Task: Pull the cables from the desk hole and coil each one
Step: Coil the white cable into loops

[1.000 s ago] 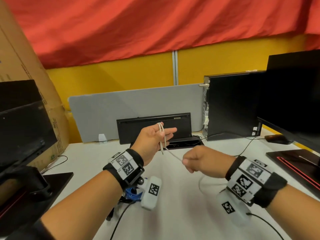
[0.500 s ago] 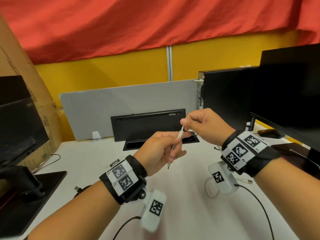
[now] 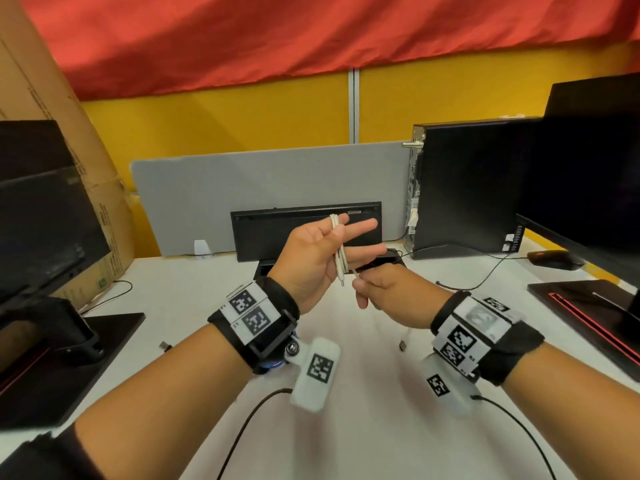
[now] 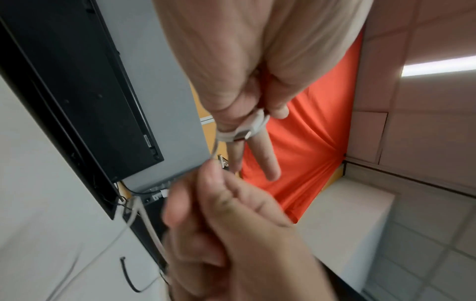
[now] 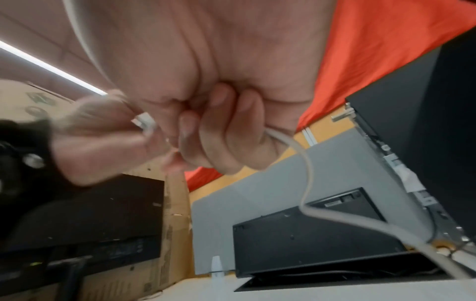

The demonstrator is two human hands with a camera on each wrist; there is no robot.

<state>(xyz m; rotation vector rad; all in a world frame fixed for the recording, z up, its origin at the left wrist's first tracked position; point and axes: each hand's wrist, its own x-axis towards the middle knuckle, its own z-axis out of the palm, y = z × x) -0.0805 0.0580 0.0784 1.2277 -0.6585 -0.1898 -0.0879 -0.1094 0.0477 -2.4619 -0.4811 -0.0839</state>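
Note:
My left hand (image 3: 320, 252) is raised above the white desk (image 3: 194, 306), fingers stretched out. A thin white cable (image 3: 341, 258) is looped over those fingers, and the thumb presses it in place. One plug end (image 3: 343, 280) hangs below the palm. In the left wrist view the thumb pinches the cable's plug (image 4: 247, 130) against a finger. Just beneath, my right hand (image 3: 381, 294) pinches the same cable with curled fingers. The right wrist view shows the cable (image 5: 306, 167) leaving that fist (image 5: 206, 130) and running down toward the desk hole (image 5: 335, 279). The hole (image 3: 265, 270) lies behind my hands, its black lid (image 3: 304, 233) raised.
Black monitors stand at the left (image 3: 45, 216) and right (image 3: 588, 174). A PC tower (image 3: 464, 185) and a mouse (image 3: 554, 259) are at the back right. A grey partition (image 3: 242, 181) runs behind the hole and a cardboard box (image 3: 69, 116) leans at the left. A black cable (image 3: 485, 271) trails across the desk.
My right hand has swung from above the left hand's fingers down to below its palm, carrying the cable round. The left hand's fingers have spread straighter.

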